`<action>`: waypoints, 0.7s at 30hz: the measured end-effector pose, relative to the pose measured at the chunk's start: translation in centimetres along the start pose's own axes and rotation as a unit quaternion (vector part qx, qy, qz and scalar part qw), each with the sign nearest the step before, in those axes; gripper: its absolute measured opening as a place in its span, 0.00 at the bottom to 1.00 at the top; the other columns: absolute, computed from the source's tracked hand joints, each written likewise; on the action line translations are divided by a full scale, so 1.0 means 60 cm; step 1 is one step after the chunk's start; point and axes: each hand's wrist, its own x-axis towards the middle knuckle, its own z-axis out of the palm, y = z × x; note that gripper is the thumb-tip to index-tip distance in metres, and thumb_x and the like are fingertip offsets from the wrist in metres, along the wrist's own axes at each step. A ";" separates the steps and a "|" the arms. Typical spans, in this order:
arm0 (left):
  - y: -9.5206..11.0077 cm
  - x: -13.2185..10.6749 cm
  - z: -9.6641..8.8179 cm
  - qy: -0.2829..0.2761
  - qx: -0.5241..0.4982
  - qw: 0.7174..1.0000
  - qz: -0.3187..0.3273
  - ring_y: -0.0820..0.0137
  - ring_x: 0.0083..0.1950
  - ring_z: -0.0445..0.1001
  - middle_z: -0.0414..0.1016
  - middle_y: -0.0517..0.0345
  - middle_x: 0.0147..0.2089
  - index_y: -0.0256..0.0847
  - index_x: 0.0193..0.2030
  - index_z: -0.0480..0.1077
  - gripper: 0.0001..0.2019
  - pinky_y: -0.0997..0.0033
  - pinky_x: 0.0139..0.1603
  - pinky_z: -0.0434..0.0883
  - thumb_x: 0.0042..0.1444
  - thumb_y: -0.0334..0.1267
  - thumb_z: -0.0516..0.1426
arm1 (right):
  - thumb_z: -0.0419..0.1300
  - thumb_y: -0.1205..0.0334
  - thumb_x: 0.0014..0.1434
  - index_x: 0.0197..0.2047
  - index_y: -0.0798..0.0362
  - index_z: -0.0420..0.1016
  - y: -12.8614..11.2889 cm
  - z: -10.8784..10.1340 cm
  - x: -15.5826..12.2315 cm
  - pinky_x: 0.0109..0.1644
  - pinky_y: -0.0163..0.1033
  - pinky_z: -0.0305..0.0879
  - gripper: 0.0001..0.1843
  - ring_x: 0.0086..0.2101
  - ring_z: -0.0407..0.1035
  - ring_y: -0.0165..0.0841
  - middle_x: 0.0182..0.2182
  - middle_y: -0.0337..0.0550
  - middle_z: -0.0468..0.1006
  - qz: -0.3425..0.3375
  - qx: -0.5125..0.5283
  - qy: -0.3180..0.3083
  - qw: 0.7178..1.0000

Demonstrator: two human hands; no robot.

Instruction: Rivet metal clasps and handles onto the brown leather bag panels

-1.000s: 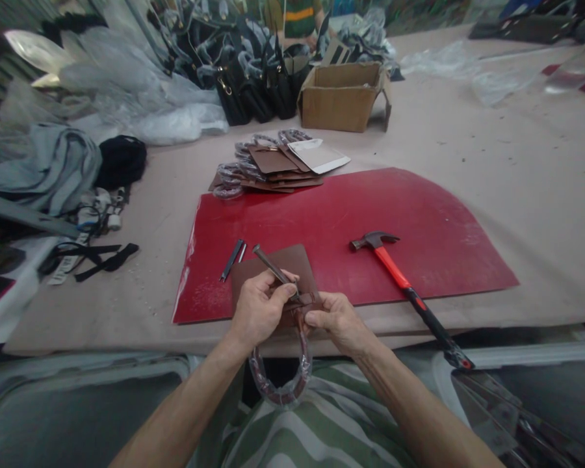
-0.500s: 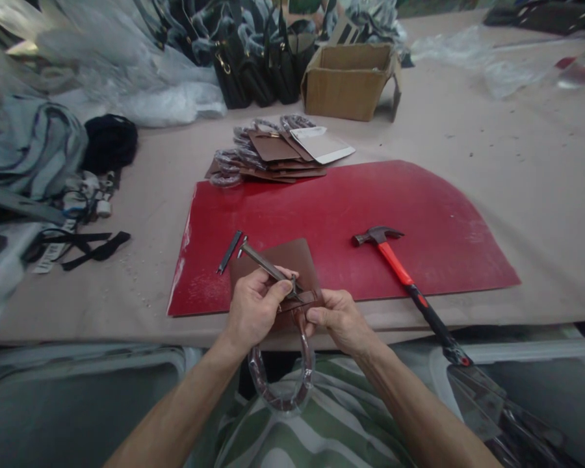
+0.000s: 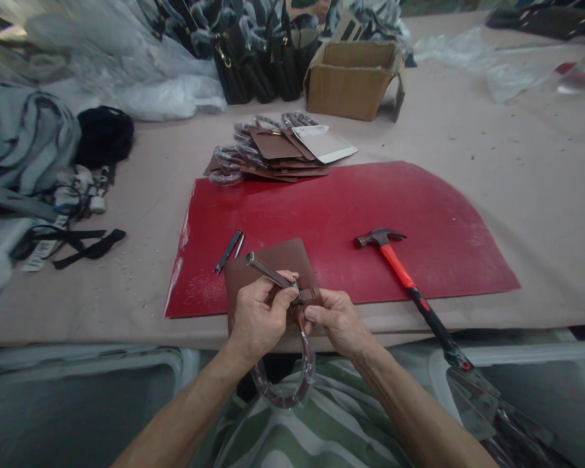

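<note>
Beneath a red sheet (image 3: 322,214) stretched a table (image 3: 468,149). A brown panel (image 3: 292,252) overlapped the sheet's near edge; the left hand (image 3: 259,315) pinched a metal tool (image 3: 268,267) over it, the right hand (image 3: 338,318) clasped its edge beside a looped handle (image 3: 307,361).

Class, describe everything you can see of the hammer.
The hammer has a dark, metal-looking head, striking face to the left, claw to the right. The handle is orange-red near the head, then black with red accents. It lies slantwise, head over the red sheet, handle running toward the near right past the edge of the table. Neither left hand nor right hand touches it.
</note>
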 end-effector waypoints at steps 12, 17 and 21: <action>0.006 0.031 0.012 -0.006 0.048 0.997 0.052 0.65 0.44 0.82 0.84 0.53 0.42 0.39 0.41 0.76 0.08 0.70 0.46 0.77 0.57 0.33 0.57 | 0.68 0.55 0.45 0.26 0.55 0.75 -0.007 0.000 0.020 0.26 0.34 0.62 0.12 0.20 0.65 0.28 0.20 0.39 0.75 -0.013 -0.023 0.059 0.998; -0.007 0.069 0.029 -0.024 0.086 0.990 0.109 0.65 0.43 0.82 0.83 0.54 0.42 0.40 0.40 0.76 0.08 0.69 0.48 0.76 0.57 0.31 0.57 | 0.63 0.59 0.45 0.28 0.54 0.72 -0.010 -0.005 0.047 0.25 0.33 0.62 0.08 0.19 0.65 0.27 0.20 0.37 0.74 -0.008 -0.054 0.105 0.993; -0.041 0.074 0.042 -0.049 0.098 0.987 0.115 0.66 0.41 0.82 0.83 0.54 0.40 0.40 0.40 0.76 0.07 0.68 0.47 0.76 0.57 0.31 0.57 | 0.57 0.62 0.46 0.28 0.54 0.70 -0.009 -0.009 0.051 0.22 0.31 0.59 0.05 0.18 0.64 0.26 0.19 0.36 0.72 0.032 -0.100 0.125 0.987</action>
